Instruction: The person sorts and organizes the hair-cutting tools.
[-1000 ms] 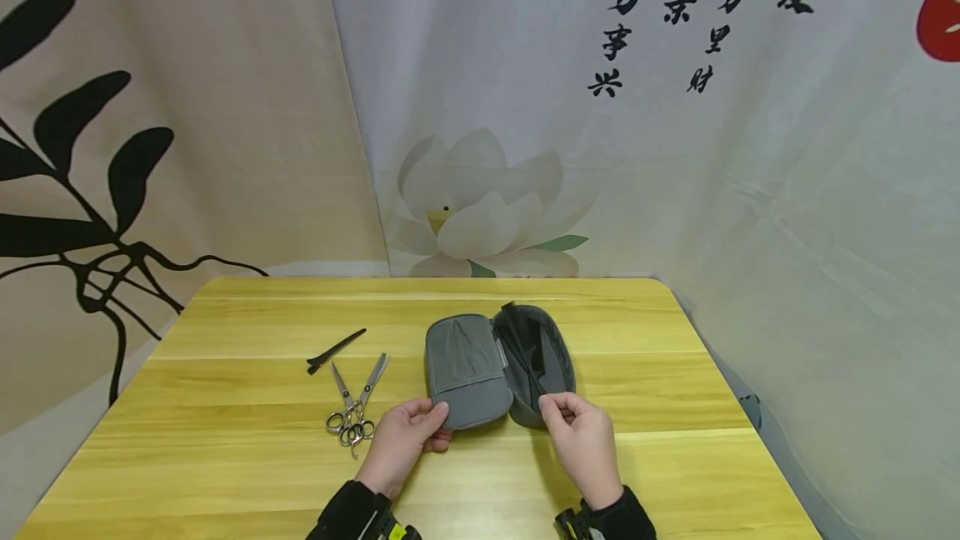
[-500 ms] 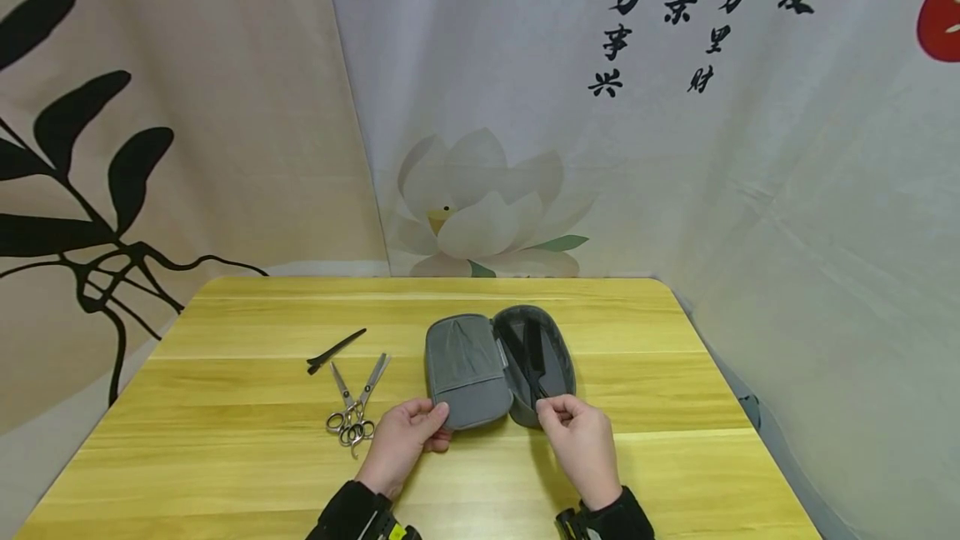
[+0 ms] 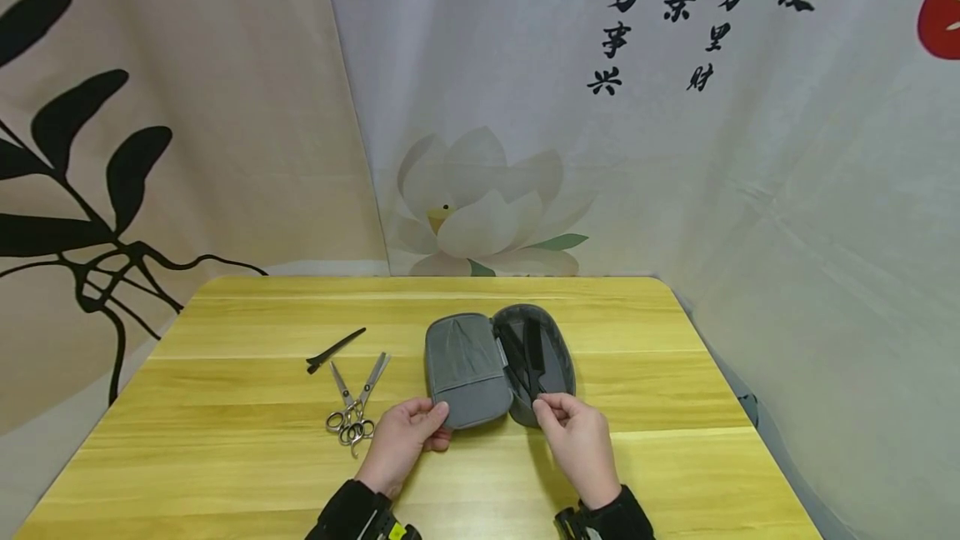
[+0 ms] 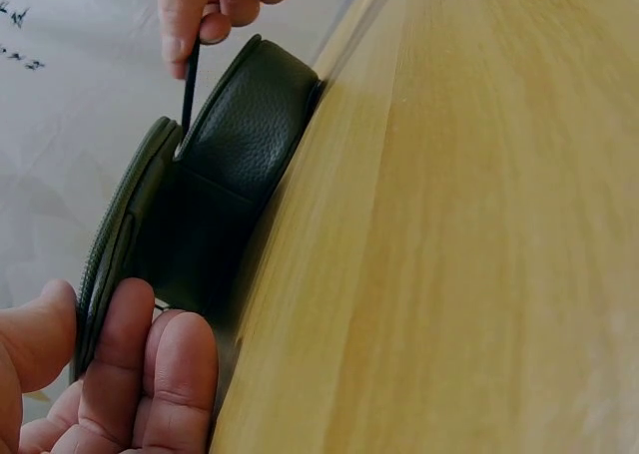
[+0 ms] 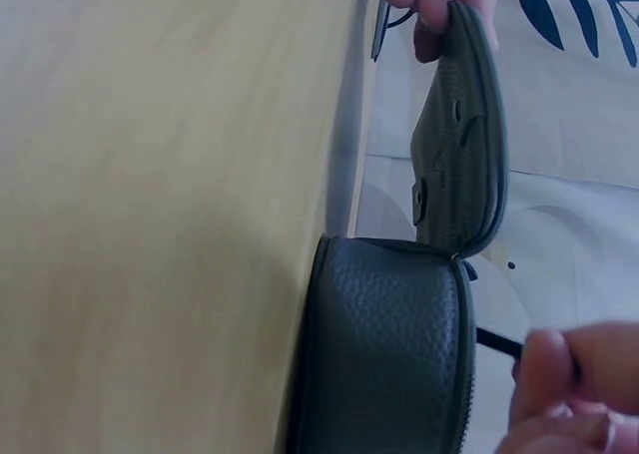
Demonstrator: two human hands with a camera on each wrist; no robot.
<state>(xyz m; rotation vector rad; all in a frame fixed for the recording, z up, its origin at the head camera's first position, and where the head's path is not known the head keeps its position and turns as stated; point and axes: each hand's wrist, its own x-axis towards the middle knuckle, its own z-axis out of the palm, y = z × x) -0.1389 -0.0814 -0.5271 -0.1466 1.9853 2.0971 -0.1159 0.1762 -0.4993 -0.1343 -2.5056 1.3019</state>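
Observation:
A grey zip case (image 3: 468, 369) stands unfolded on the table, its pocketed lid to the left and its deep half to the right. My left hand (image 3: 403, 442) pinches the lid's lower left corner, thumb on top and fingers beneath. My right hand (image 3: 581, 444) pinches the thin tail of a black comb (image 3: 533, 347) at the near rim of the deep half. The comb's wide part lies inside the case. Another long black piece (image 3: 513, 347) leans beside it there; its kind is unclear. In the right wrist view, the tail (image 5: 497, 342) sticks out over the zipped rim.
Left of the case, two silver hairdressing scissors (image 3: 351, 423) lie overlapping with blades apart. Behind them is a black hair clip (image 3: 335, 351). The wooden table (image 3: 247, 457) ends at a printed curtain (image 3: 480, 107).
The comb has turned flat, showing its wide part within the deep half, and the right hand has shifted slightly left. The left hand and the lid keep their place.

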